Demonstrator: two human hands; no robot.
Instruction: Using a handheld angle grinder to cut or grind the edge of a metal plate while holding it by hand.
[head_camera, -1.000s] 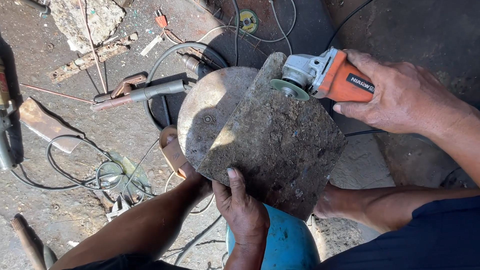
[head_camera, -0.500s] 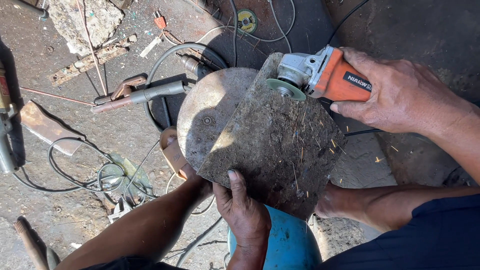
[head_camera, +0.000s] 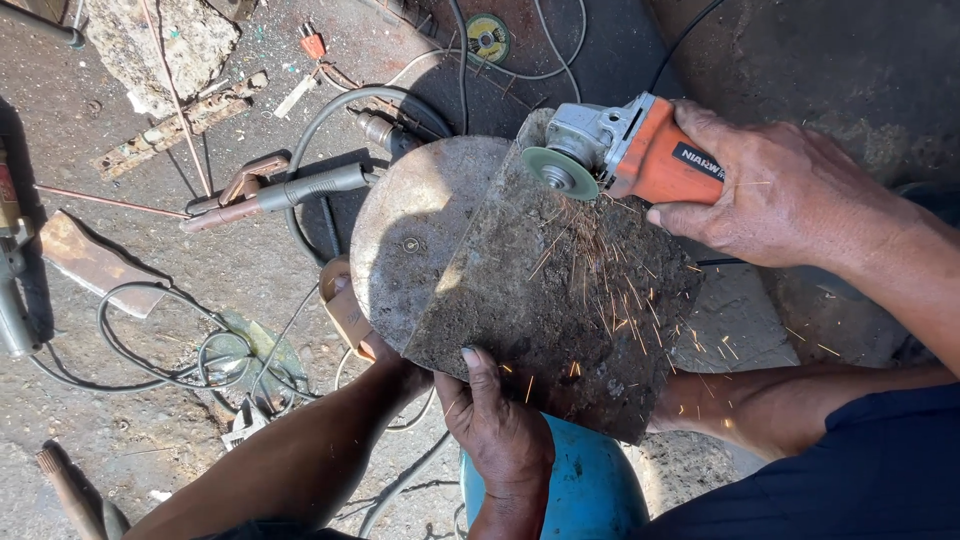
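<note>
Two hands on grinder and plate, sparks flying

Right hand (head_camera: 790, 190) is clenched around the orange grinder (head_camera: 625, 150); its disc (head_camera: 556, 172) sits on the top edge of the rusty plate (head_camera: 570, 300). Sparks (head_camera: 600, 270) streak across the plate face. Left hand (head_camera: 500, 425) grips the plate's near edge, thumb on top, fingers hidden underneath. Plate rests on a round metal disc (head_camera: 410, 235), which it partly covers; a blue cylinder (head_camera: 590, 490) below is mostly hidden by plate and hand. Grinder has a dark label strip on its orange body, partly under the hand. Floor: welding holder (head_camera: 270, 192), cables (head_camera: 160, 345), spare yellow-green round disc (head_camera: 488, 38) at top, cut off tools at left edge.
</note>
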